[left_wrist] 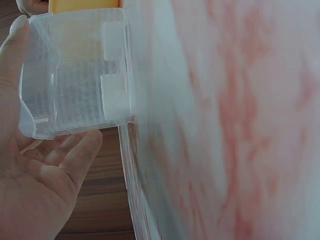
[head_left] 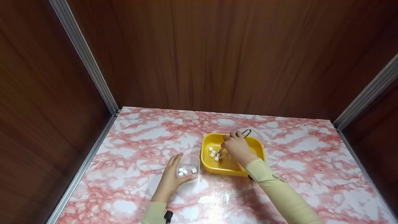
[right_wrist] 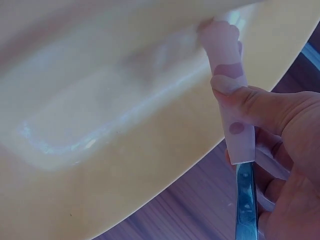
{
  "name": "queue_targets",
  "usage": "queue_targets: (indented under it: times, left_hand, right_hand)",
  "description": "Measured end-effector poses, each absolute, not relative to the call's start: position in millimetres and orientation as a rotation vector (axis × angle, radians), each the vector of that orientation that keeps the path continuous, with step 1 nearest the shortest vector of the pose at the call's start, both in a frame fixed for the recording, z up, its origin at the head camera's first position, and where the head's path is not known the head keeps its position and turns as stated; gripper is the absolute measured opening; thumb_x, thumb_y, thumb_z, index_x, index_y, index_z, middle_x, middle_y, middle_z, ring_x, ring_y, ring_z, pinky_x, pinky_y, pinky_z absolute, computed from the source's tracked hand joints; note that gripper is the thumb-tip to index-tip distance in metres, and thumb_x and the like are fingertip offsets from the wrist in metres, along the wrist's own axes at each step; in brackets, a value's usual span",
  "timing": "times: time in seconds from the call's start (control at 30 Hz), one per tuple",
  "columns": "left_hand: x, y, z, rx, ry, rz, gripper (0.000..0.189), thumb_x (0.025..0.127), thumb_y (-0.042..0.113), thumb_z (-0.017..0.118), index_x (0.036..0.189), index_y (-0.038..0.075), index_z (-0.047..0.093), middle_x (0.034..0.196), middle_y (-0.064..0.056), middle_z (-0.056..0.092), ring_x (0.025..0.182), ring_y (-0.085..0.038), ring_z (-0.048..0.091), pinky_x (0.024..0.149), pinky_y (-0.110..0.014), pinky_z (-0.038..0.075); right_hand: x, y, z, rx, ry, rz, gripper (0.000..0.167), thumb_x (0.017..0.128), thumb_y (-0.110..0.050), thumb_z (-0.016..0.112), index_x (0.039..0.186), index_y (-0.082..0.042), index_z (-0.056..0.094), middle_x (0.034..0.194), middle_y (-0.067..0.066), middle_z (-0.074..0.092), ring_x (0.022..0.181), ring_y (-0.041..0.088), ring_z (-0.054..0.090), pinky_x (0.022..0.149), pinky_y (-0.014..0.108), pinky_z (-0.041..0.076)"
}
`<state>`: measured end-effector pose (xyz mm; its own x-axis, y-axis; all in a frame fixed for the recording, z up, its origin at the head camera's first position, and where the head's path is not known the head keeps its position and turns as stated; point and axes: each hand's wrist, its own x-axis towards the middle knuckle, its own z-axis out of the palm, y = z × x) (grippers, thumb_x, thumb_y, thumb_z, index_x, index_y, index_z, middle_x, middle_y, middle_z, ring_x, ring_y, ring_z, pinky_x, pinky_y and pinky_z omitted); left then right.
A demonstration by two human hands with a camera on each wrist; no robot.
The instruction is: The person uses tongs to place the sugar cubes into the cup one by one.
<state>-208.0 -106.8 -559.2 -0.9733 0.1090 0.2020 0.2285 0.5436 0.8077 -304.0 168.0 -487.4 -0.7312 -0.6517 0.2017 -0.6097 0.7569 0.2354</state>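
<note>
Fingers of the left hand curved widely around the clear container, parted about as far as its walls, thumb on the near side. From my distant seat I judged the hold light: too hard a squeeze could have buckled the plastic, and a sideways knock could have tipped it and spilled the loose white cubes inside onto the marbled table. Pose: forearm coming up from the near edge, palm turned toward the container, which stood upright just left of the yellow tray.

In the tray, more cubes lay bunched toward the left. My worry there: tips closing off-centre might have skidded off a cube or shoved it into its neighbours.

Farther right, the right hand had hold of pink tongs with a metal bow, thumb on one arm, fingers curled behind. The tips reached down among the tray's cubes; they showed too small in the head view for me to tell whether they had caught one. Pose: hand above the tray, its back upward, forearm slanting in from near right. The sleeve passed close by the near right rim; a dropped wrist could have dragged the tray.
</note>
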Motion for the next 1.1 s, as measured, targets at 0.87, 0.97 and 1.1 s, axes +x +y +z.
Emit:
queue_targets:
  times: [0.87,0.97,1.1]
  left_hand:
    - [-206.9,-106.8,-559.4,-0.299,-2.639,-1.424,0.099,0.069,0.052,0.079,0.148,0.013,0.035,0.147,-0.007,0.034,0.134,-0.033,0.033,0.107,-0.049,0.033]
    - [-206.6,-106.8,-558.7,-0.296,-2.649,-1.417,0.097,0.07,0.05,0.08,0.148,0.014,0.035,0.147,-0.007,0.033,0.134,-0.033,0.033,0.106,-0.049,0.033]
    - [-206.5,-106.8,-557.9,-0.299,-2.652,-1.413,0.096,0.071,0.045,0.081,0.148,0.012,0.035,0.147,-0.007,0.034,0.134,-0.032,0.033,0.106,-0.048,0.033]
  right_hand:
    - [-301.4,169.5,-489.4,0.972,-2.656,-0.245,0.011,0.071,-0.018,0.081,0.082,-0.02,0.078,0.081,0.002,0.057,0.082,0.028,0.049,0.075,0.044,0.037]
    - [-301.6,172.0,-490.4,0.965,-2.67,-0.21,0.012,0.073,-0.023,0.08,0.083,-0.019,0.078,0.081,0.002,0.057,0.083,0.029,0.049,0.075,0.045,0.037]
    - [-301.5,175.3,-490.2,0.956,-2.689,-0.171,0.02,0.071,-0.033,0.081,0.084,-0.018,0.078,0.081,0.002,0.057,0.083,0.03,0.049,0.074,0.045,0.037]
